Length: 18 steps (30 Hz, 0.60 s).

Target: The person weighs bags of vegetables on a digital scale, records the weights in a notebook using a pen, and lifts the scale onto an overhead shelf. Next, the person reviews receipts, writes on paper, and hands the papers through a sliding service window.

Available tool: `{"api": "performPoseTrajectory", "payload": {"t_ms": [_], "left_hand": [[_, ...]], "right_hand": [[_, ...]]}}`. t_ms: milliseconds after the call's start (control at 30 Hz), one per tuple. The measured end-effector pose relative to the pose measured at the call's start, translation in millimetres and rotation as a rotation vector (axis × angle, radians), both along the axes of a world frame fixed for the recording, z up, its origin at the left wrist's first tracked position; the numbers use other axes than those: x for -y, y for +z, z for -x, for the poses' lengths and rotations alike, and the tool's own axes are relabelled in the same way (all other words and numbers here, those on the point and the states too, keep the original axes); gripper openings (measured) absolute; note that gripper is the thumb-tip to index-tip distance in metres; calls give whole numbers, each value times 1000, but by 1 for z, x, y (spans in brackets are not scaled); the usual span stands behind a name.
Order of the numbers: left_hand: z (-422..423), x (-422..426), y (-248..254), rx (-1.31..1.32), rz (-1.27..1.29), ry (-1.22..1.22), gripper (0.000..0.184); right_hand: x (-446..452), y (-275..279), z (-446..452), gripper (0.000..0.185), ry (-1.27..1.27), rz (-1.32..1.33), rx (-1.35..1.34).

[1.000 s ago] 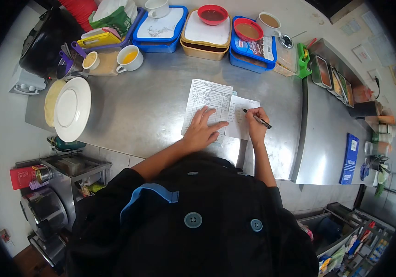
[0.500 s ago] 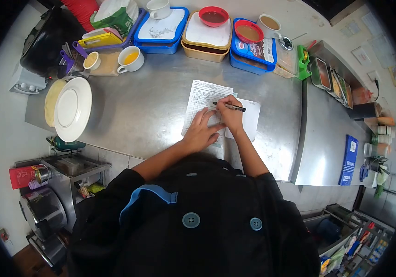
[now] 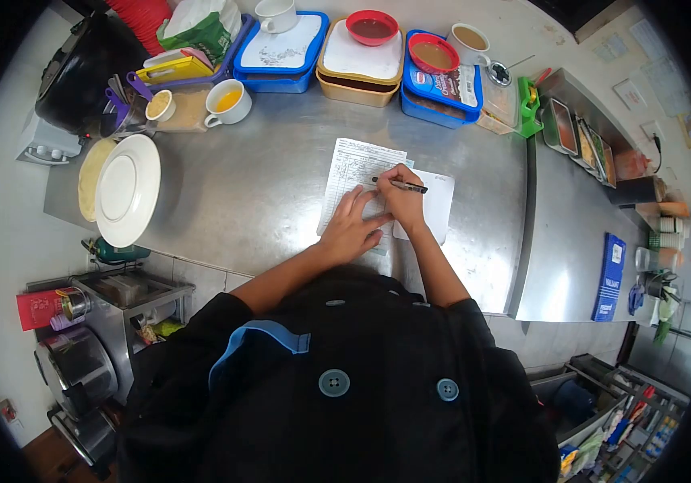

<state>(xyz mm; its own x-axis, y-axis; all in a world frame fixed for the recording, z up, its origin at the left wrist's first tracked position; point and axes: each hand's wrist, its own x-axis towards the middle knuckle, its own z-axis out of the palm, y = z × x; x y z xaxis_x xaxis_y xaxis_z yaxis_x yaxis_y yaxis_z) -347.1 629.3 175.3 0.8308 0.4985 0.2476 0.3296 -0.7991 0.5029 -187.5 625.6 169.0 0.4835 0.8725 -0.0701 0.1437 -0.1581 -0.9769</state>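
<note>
My right hand (image 3: pixel 402 198) grips a dark pen (image 3: pixel 410 187), its tip against a printed form (image 3: pixel 347 167) with handwriting in its rows. Fingers spread, my left hand (image 3: pixel 353 224) lies flat over the lower part of that form and steadies it. Under my right wrist is a white sheet or open pad page (image 3: pixel 438 211), with a little writing near its top. A bluish slip shows partly between the papers. Both hands cover some of the writing.
The papers lie on a steel counter (image 3: pixel 241 185). White plates (image 3: pixel 126 191) stack at its left edge. Along the back are a cup of yellow liquid (image 3: pixel 228 101), lidded tubs (image 3: pixel 281 52) and red bowls (image 3: pixel 434 53). A blue record book (image 3: pixel 608 278) lies at right.
Almost nothing differs. The pen and my right hand have shifted very slightly, while my left hand stays in place on the form.
</note>
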Motion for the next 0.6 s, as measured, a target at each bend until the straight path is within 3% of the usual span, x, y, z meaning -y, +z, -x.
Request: {"api": "performPoseTrajectory", "payload": {"t_ms": [233,433,500,600], "left_hand": [[-1,1,6,-1,-16,0,38],[0,-1,0,-4,-15,4,38],[0,0,2,11,-21,3,40],[-1,0,2,15,-49,12,42]], "right_hand": [[1,-8,-3,10,-7,-38,-144],[2,16,3,10,24,-85,106],[5,25,-8,10,30,-306,515],[23,34,-24,10,-114,-192,421]]}}
